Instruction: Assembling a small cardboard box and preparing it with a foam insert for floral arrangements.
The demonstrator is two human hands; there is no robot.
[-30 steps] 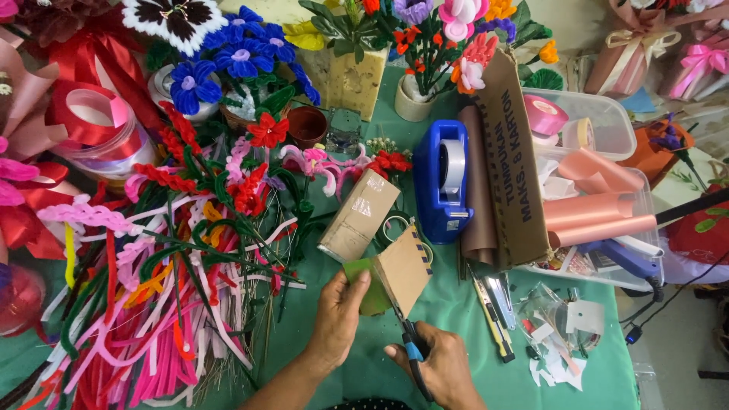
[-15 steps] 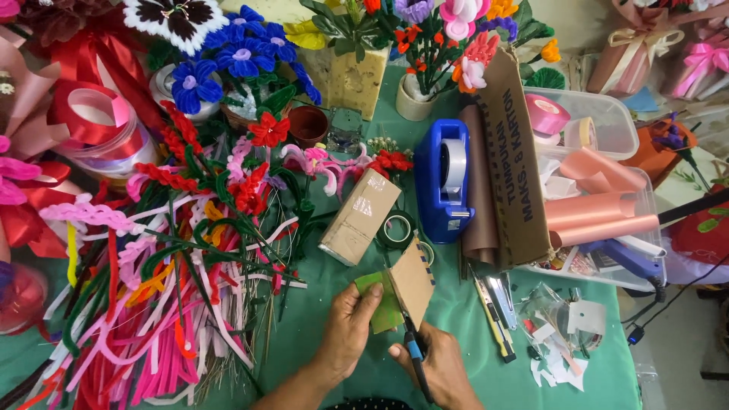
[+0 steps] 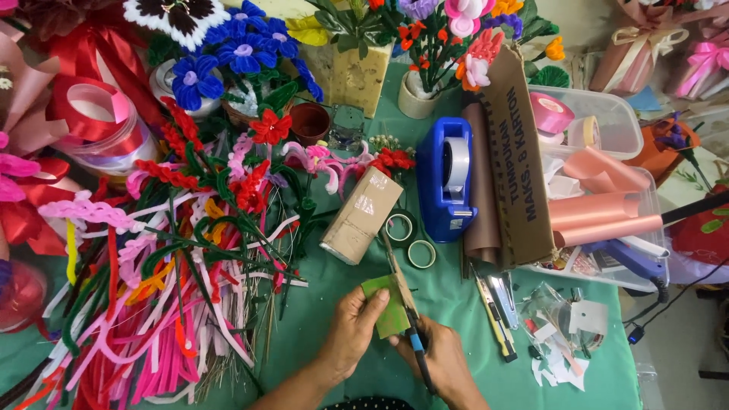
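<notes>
Green card piece (image 3: 386,310) pinched in the left hand (image 3: 351,330), now turned edge-on versus a second ago; right hand (image 3: 440,361) grips blue-handled scissors (image 3: 406,311) cutting it, above the green table (image 3: 334,304), brown box (image 3: 361,215) beyond

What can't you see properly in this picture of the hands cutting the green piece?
Head view only:
- Scissors: the right hand covers the handles, and the green-and-brown card piece hides part of the blades.
- Left hand: its fingertips go behind the card piece.
- Both arms are cut off by the bottom edge.
- Small paper scraps: too small to identify.
</notes>
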